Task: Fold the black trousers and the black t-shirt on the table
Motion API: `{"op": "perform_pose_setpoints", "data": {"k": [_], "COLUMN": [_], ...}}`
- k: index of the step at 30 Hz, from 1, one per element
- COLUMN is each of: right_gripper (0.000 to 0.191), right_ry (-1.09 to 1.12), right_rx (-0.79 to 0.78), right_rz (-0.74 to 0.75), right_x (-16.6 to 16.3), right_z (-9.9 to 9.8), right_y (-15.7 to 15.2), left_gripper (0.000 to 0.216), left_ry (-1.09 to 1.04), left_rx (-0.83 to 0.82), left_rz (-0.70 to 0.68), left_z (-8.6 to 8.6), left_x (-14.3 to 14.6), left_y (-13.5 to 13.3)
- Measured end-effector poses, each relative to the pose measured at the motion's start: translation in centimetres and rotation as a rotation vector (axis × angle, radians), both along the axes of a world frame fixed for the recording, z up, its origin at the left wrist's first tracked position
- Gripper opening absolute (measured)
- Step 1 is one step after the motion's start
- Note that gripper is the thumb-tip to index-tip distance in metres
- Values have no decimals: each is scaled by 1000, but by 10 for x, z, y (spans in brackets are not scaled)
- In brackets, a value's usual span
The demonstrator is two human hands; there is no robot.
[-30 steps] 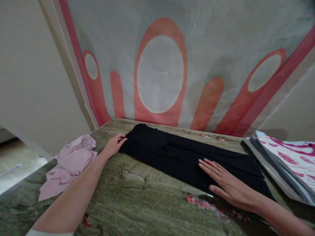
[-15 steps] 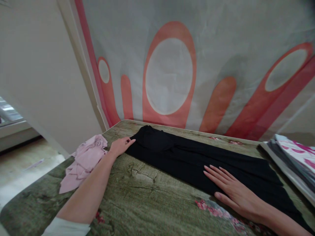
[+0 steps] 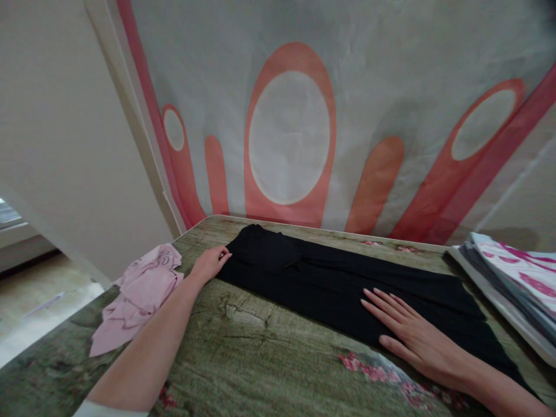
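A long black garment, which looks like a pair of trousers [image 3: 321, 272], lies spread across the table from its far left toward the right front. At the garment's left end, the thumb and fingers of my left hand [image 3: 209, 264] are closed on its edge. My right hand [image 3: 412, 336] rests palm down on the near side of the cloth, fingers stretched out and slightly apart. The cloth is mostly smooth, with a few folds near the left end and along its length.
Beside my left forearm lies a crumpled pink cloth [image 3: 145, 292]. A stack of folded fabrics [image 3: 512, 278] stands at the right edge. The wood-patterned, flower-printed table [image 3: 247, 341] reaches back to a wall hanging [image 3: 289, 139] with orange shapes.
The whole view has shifted a little, so the table things appear farther left. My left hand keeps its hold on the garment's end, and my right hand stays flat on the cloth.
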State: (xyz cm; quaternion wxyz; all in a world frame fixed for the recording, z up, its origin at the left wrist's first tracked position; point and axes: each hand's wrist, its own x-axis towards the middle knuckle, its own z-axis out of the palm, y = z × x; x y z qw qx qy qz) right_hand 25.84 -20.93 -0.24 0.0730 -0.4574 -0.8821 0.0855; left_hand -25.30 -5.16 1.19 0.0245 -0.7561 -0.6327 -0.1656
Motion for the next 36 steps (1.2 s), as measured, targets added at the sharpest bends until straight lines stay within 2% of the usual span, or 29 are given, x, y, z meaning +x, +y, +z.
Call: {"op": "perform_pose_setpoints", "data": {"k": [7, 11, 13, 16, 18, 20, 25, 29, 36], "right_gripper": [62, 61, 59, 49, 39, 33, 28, 28, 32], "right_ry": [-15, -19, -12, 36, 90, 145, 208, 208, 166], "right_rx": [30, 67, 101, 181, 217, 212, 131, 91, -105], "right_rz": [-163, -258, -275, -293, -320, -341, -358, -393, -452], "right_x": [33, 48, 51, 52, 54, 59, 70, 72, 92], "right_z": [-6, -10, -9, -5, 0, 3, 3, 4, 23], "right_y": [-13, -22, -23, -20, -17, -14, -11, -10, -13], "left_gripper": [28, 29, 28, 24, 21, 19, 20, 22, 31], "left_ry": [59, 19, -28, -114, -132, -149, -157, -120, -113], "left_rx": [-10, 113, 159, 58, -40, -84, -136, -243, -400], "left_rz": [21, -40, -149, -400, -596, -713, -806, -892, -972], "left_z": [0, 16, 27, 37, 36, 32, 20, 16, 11], "left_x": [1, 22, 50, 108, 148, 182, 246, 288, 342], "left_y": [3, 0, -8, -27, -41, -50, -52, -47, -44]}}
